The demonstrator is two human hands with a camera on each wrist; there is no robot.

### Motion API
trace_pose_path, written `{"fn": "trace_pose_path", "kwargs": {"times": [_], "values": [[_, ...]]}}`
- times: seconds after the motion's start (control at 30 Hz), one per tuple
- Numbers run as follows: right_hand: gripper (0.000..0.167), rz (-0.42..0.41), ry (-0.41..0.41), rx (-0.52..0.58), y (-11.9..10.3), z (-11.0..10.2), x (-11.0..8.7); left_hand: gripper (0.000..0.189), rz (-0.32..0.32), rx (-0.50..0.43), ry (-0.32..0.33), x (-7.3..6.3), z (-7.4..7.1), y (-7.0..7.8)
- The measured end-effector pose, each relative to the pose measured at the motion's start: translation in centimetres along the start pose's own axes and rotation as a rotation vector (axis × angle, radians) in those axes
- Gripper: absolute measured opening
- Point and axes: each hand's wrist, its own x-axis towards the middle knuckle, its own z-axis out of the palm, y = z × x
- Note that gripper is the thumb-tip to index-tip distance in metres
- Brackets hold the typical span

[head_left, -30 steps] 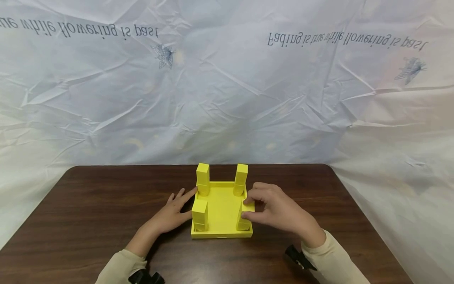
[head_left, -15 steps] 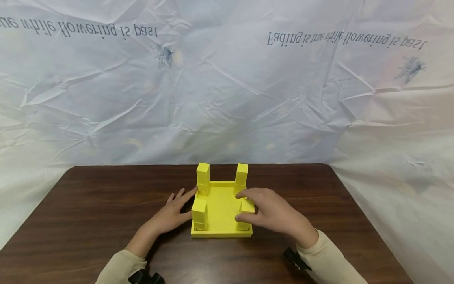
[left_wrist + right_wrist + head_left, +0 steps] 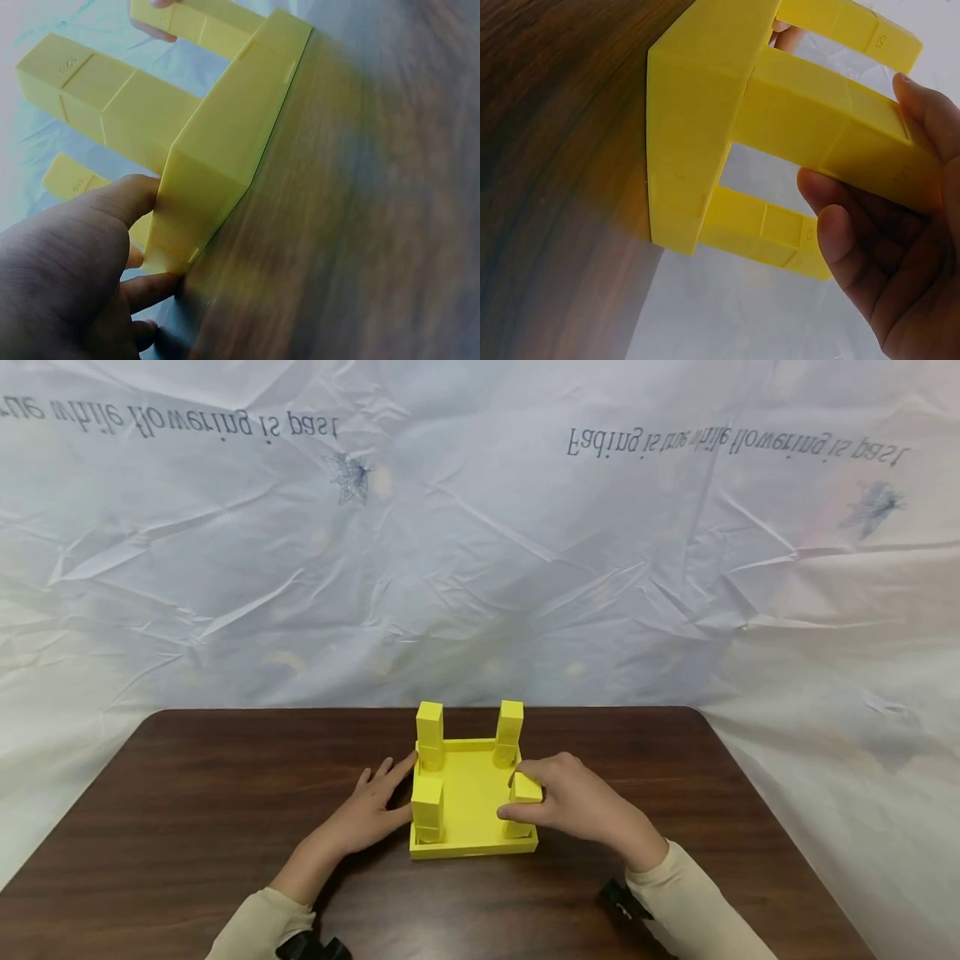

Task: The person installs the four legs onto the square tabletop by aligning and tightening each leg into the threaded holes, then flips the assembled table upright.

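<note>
A shallow yellow tray (image 3: 471, 793) lies on the table with an upright square yellow post at each corner. My right hand (image 3: 581, 808) grips the near right post (image 3: 528, 790) between thumb and fingers; in the right wrist view the thumb lies along this post's upper end. At the left side, my left hand (image 3: 366, 818) touches the tray with outstretched fingers and thumb. The near left post (image 3: 427, 806) stands beside that thumb. Farther back rise the far left post (image 3: 430, 727) and the far right post (image 3: 510, 724). The posts show seams across their length.
The dark brown wooden table (image 3: 247, 793) extends around the tray. Behind it hangs a creased white sheet (image 3: 480, 568) with printed text and butterflies. A black wrist device (image 3: 624, 900) is at the right sleeve, and another black device (image 3: 311, 946) at the left.
My right fingers have spread off the near right post, then come in around it again. The tray's near end has shifted slightly to the right. My left hand keeps touching its side.
</note>
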Motion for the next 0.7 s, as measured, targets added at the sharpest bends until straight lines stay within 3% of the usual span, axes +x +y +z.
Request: {"fn": "trace_pose_path", "kwargs": {"times": [0.4, 0.7], "values": [[0.050, -0.039, 0.063, -0.002, 0.58, 0.37, 0.57, 0.082, 0.041, 0.005, 0.027, 0.02, 0.31, 0.59], [0.053, -0.023, 0.069, 0.000, 0.44, 0.61, 0.84, 0.080, 0.019, -0.021, 0.022, 0.09, 0.17, 0.65]]}}
